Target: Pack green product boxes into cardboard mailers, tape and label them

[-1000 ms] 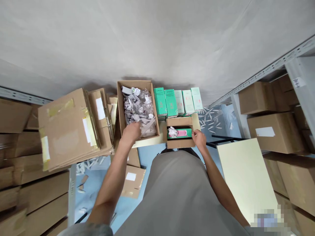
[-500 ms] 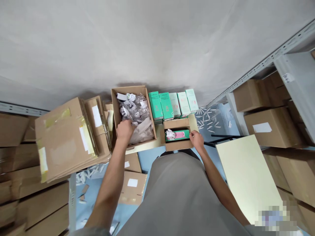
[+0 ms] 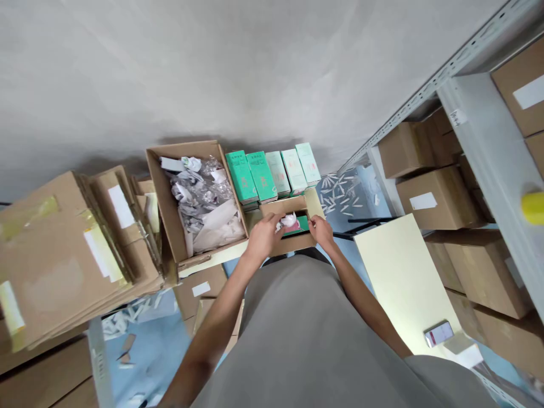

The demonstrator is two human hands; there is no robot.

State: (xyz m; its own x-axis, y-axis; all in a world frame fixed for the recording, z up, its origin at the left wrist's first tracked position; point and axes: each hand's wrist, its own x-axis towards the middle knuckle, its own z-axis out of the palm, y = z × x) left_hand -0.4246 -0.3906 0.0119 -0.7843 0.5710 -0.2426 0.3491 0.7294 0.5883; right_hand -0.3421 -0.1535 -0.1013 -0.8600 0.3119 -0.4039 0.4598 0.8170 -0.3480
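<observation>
A small open cardboard box (image 3: 296, 243) stands in front of my body at the edge of the pale tabletop. Inside it lies a green and pink box (image 3: 302, 225) with crumpled white paper (image 3: 289, 220) at its left end. My left hand (image 3: 263, 238) reaches over the left side of the cardboard box, its fingers closed on the crumpled paper. At the right end, my right hand (image 3: 322, 230) pinches the wall of the box. Left of it, a larger carton (image 3: 187, 249) holds scrap paper and clear plastic wrap (image 3: 212, 187).
Several green and pale-green boxes (image 3: 261, 175) stand in a row against the wall. Flattened cardboard (image 3: 55, 243) is stacked at left. At right are a pale board (image 3: 395, 272) with a phone (image 3: 438, 334) on it, and shelves of cartons (image 3: 442, 195).
My left hand has moved right from the larger carton to the crumpled paper in the small box. My right hand stays at the box's right end. The view has shifted right.
</observation>
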